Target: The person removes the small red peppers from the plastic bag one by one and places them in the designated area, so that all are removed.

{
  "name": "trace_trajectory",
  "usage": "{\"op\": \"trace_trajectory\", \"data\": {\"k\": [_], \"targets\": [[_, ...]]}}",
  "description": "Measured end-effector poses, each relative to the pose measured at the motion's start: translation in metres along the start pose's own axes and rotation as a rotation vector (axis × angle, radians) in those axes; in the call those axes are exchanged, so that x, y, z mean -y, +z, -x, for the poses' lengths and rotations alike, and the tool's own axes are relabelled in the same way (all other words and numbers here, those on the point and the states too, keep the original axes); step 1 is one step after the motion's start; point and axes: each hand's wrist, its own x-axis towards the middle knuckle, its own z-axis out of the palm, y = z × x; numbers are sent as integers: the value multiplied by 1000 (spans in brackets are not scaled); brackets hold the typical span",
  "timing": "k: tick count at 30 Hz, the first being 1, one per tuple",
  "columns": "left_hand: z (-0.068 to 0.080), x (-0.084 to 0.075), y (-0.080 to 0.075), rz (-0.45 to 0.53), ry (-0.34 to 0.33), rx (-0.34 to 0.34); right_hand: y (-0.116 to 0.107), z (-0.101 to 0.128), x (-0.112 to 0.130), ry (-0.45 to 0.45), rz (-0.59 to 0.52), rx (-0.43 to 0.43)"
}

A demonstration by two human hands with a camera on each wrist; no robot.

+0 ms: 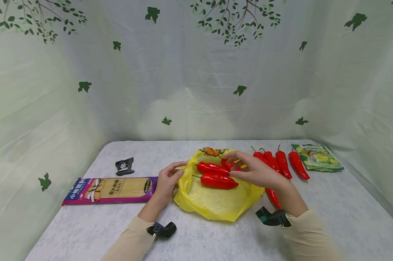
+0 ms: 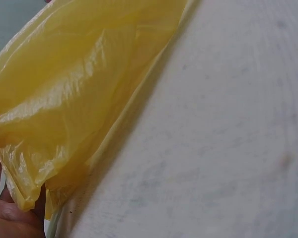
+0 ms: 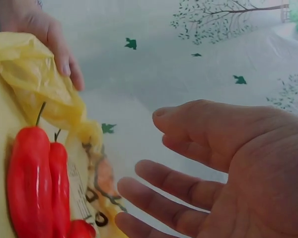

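Observation:
A yellow plastic bag (image 1: 212,207) lies spread open on the table, with several red chili peppers (image 1: 220,181) inside. My left hand (image 1: 166,184) pinches the bag's left edge. In the left wrist view, the thumb side of that hand (image 2: 12,218) shows at the lower left against the yellow plastic. Above the bag's right side hovers my right hand (image 1: 256,169), its fingers spread and loosely bent. Nothing sits between those fingers (image 3: 188,193) in the right wrist view, and two peppers (image 3: 32,183) lie on the plastic to the left.
Several more red peppers (image 1: 282,165) lie right of the bag, one partly under my right forearm. A green and yellow packet (image 1: 318,157) rests at the back right. Left of the bag are a purple noodle pack (image 1: 118,190) and a small black packet (image 1: 124,166).

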Motion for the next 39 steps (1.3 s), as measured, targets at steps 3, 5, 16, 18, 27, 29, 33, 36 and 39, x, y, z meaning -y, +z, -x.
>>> {"op": "trace_trajectory", "data": {"k": [3,5,16,18,27,29,33,36,39], "targets": [[1,-1,-1,-2,2,-4,5,-6,3,-11,-19,32],[0,-1,-2,-4,4,-5,9,-11,4,-12,-22,48],[-1,-1,0,-6,33,7,29,-28,-1,-29,17,85],[-1,-1,0,-9,37,6,32,-31,-3,-36,30,76],[0,-1,-1,-15,31,11,45,-38,-11,-6,54,24],[0,-1,-2,-16,27,8,47,-39,-13,-3,55,25],[0,0,-2,-24,15,2,51,-39,-14,13,54,33],[1,0,-1,-31,6,1,54,-39,-18,19,63,39],[0,0,1,-38,4,-6,56,-40,-21,17,78,45]]}}
